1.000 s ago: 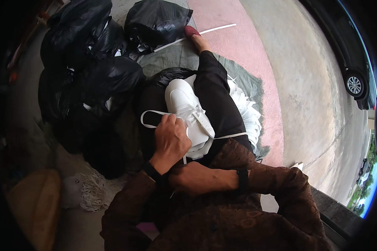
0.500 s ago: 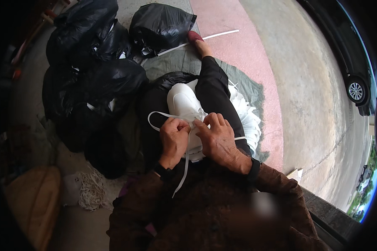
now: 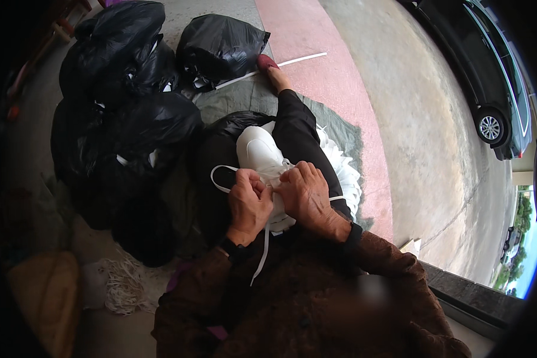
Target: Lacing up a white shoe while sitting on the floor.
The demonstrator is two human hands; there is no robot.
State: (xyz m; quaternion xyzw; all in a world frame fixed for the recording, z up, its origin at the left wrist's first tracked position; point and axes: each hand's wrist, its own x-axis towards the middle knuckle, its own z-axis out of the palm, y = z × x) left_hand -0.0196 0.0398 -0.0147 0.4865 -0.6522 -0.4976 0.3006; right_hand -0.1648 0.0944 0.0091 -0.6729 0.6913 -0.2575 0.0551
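A white shoe lies between my legs, its toe pointing away from me. My left hand and my right hand meet over its lacing, fingertips pinched close together. Between them runs a white shoelace, which loops out past my left fingers. One loose lace end hangs down below the left hand, and a short piece sticks out to the right of my right hand. My left fingers are closed on the lace. The right fingers are also bent inward on it, though their tips are partly hidden by the hand.
Full black plastic bags are piled at the left, with another black bag farther off. A stack of white shoe parts lies right of my leg on a green sheet. Bundled white laces sit lower left. A dark car stands far right.
Both hands have drawn slightly closer together over the lacing, still pinching the lace. The whole view has shifted a little, with the surroundings moving left and down.
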